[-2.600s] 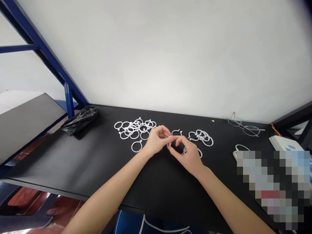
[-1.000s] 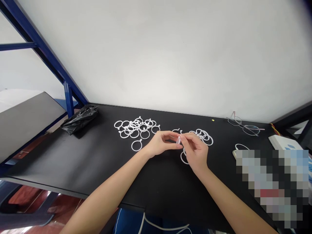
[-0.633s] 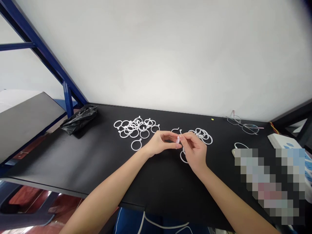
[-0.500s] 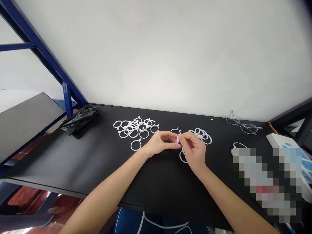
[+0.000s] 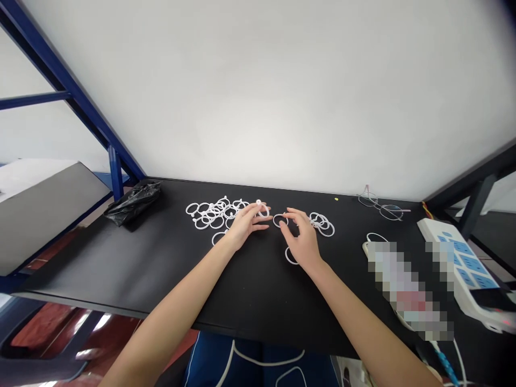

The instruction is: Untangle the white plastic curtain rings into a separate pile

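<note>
My left hand reaches toward the left pile of white plastic rings and pinches one white ring at its fingertips. My right hand lies over the black table with its fingers apart; thumb and forefinger touch a single loose ring. Another ring shows partly under the right palm. A smaller cluster of rings lies just right of the right hand. One separate ring sits by my left wrist.
A crumpled black plastic bag lies at the table's back left by a blue steel frame. Spectacles rest near the wall. A white power strip and a cable lie at the right, beside a blurred patch.
My hands, joined together on one ring before, have parted. The left hand carried the ring left toward the big pile; the right hand dropped to a loose ring. The camera turned rightward.
</note>
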Demonstrator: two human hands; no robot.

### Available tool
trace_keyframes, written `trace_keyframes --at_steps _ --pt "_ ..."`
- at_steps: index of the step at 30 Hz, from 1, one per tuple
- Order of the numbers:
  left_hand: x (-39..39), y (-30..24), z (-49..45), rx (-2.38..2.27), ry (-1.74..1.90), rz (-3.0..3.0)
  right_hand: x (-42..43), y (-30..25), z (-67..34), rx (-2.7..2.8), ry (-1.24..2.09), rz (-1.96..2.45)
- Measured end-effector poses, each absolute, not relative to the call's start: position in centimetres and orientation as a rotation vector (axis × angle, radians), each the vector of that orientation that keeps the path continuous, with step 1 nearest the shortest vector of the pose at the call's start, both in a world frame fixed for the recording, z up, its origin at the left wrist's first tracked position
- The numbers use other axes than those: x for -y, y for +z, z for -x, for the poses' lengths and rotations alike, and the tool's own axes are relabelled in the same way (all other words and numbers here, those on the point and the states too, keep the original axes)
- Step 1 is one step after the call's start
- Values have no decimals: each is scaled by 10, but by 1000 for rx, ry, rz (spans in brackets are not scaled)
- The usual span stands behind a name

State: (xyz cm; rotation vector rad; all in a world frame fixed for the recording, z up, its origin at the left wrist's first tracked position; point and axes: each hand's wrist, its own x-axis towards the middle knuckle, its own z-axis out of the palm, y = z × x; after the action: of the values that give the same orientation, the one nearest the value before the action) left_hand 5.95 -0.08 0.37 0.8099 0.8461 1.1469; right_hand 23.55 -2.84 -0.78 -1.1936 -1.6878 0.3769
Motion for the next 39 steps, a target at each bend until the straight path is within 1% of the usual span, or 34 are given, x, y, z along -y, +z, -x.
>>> trace_keyframes --at_steps 5,14,21,28,35,39 --pt "-4 -2 -55 -856 1311 -686 26 -15 -239 1874 412 1309" --pt "-8 -6 -58 -699 1380 -477 21 -18 -247 2041 431 1296" --pt "-7 -3 -56 -777 1247 -397 22 -14 -247 2086 404 1257" --pt "-5 -8 -51 -752 1254 -378 27 -9 -244 2127 386 1285" --pt "-1 -1 -51 -662 1256 -213 27 -4 -243 2191 366 1319" --pt "0 1 -57 -725 1201 -348 26 -4 -243 2137 353 1278"
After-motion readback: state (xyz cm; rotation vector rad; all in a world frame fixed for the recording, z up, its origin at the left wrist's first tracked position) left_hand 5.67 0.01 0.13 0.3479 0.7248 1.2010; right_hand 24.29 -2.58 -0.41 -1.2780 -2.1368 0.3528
